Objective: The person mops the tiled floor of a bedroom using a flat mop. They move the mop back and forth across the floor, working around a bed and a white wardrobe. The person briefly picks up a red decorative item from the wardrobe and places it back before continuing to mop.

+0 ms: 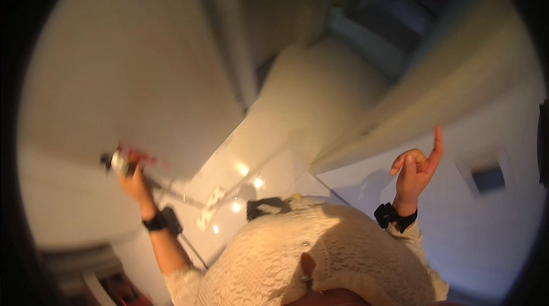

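On the left side of the head view my left hand (134,179) is closed around a blurred object (120,162) with a pale round part, a dark end and red parts; its kind is hard to tell. A black band with a box-like device (169,220) is strapped to that wrist. My right hand (414,173) is raised at the right, one finger stretched out and the others curled, with nothing visible in it. Its wrist wears a black band (399,218) too. Behind it is a pale wall bearing a small framed dark panel (489,178).
A shiny tiled floor (240,186) with bright reflections lies below, with a pale patterned strip (211,208) on it. A large pale panel (141,70) stands at the left. Beyond is a doorway to a darker area. Red things (124,289) sit in an opening at the lower left.
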`<state>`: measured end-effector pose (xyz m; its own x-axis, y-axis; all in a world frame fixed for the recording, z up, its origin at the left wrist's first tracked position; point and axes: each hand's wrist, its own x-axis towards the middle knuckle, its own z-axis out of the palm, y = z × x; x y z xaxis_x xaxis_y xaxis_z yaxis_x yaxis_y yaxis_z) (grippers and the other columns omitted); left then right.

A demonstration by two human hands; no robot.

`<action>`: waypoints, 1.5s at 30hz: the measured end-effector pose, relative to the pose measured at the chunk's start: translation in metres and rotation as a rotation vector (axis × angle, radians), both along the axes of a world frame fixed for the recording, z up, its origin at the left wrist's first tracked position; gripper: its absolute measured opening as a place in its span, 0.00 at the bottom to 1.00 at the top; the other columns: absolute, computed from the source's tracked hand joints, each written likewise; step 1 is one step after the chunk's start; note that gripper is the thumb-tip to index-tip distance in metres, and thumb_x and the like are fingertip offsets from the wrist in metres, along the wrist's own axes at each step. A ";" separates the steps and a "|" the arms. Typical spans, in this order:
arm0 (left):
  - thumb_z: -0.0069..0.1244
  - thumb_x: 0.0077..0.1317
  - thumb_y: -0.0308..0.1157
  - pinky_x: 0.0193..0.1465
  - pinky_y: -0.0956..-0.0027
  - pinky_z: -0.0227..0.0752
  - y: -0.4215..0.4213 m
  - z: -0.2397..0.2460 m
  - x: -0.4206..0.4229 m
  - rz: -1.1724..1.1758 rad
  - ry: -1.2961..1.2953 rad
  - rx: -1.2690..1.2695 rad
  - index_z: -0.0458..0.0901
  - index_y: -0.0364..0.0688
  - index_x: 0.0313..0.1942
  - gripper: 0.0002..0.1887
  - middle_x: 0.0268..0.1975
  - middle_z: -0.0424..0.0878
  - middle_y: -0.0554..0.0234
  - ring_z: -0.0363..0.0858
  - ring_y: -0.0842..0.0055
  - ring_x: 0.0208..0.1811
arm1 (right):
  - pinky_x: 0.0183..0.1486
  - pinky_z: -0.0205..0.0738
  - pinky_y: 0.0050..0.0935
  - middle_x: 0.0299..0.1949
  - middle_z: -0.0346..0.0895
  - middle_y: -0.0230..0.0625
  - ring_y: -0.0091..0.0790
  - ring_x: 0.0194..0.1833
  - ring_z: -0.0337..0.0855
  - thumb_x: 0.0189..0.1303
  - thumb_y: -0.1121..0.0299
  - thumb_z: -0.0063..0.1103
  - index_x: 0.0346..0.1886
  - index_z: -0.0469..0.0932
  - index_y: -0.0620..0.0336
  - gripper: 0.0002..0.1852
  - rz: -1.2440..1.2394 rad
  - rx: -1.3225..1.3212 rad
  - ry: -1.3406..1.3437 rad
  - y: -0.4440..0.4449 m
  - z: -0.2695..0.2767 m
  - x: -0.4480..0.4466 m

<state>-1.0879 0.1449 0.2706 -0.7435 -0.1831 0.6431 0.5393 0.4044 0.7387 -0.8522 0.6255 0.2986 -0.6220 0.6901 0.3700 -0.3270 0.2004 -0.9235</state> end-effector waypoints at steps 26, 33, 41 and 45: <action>0.41 0.54 0.62 0.60 0.51 0.55 -0.004 -0.030 0.244 0.684 -0.839 0.553 0.80 0.37 0.36 0.32 0.40 0.78 0.51 0.68 0.56 0.55 | 0.40 0.73 0.37 0.36 0.68 0.44 0.39 0.36 0.74 0.60 0.73 0.42 0.41 0.62 0.65 0.08 1.686 -0.816 -2.156 -0.593 -0.472 -0.105; 0.53 0.53 0.32 0.19 0.73 0.74 0.057 -0.018 0.244 1.216 -1.318 1.121 0.65 0.29 0.55 0.30 0.34 0.78 0.49 0.80 0.70 0.23 | 0.35 0.74 0.38 0.26 0.65 0.38 0.35 0.26 0.70 0.60 0.74 0.40 0.37 0.61 0.62 0.04 1.584 -0.688 -2.431 -0.551 -0.476 -0.097; 0.49 0.55 0.24 0.18 0.75 0.70 0.125 -0.001 0.201 1.469 -1.205 0.976 0.72 0.29 0.49 0.19 0.43 0.74 0.49 0.78 0.71 0.23 | 0.34 0.76 0.39 0.25 0.66 0.39 0.37 0.25 0.72 0.58 0.77 0.41 0.37 0.61 0.65 0.05 1.799 -0.341 -2.393 -0.535 -0.438 -0.134; 0.46 0.59 0.26 0.33 0.73 0.68 0.116 -0.003 0.167 1.618 -1.375 0.501 0.75 0.30 0.46 0.15 0.42 0.71 0.53 0.73 0.71 0.35 | 0.29 0.75 0.39 0.21 0.66 0.40 0.39 0.21 0.71 0.55 0.77 0.42 0.32 0.62 0.66 0.03 1.912 -0.184 -2.324 -0.565 -0.421 -0.153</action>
<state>-0.9209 0.2613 0.2675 0.3576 -0.8860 -0.2952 -0.7858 -0.4562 0.4175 -1.0047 0.0600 -0.1221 0.5573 -0.3336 -0.7603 0.4859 0.8736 -0.0272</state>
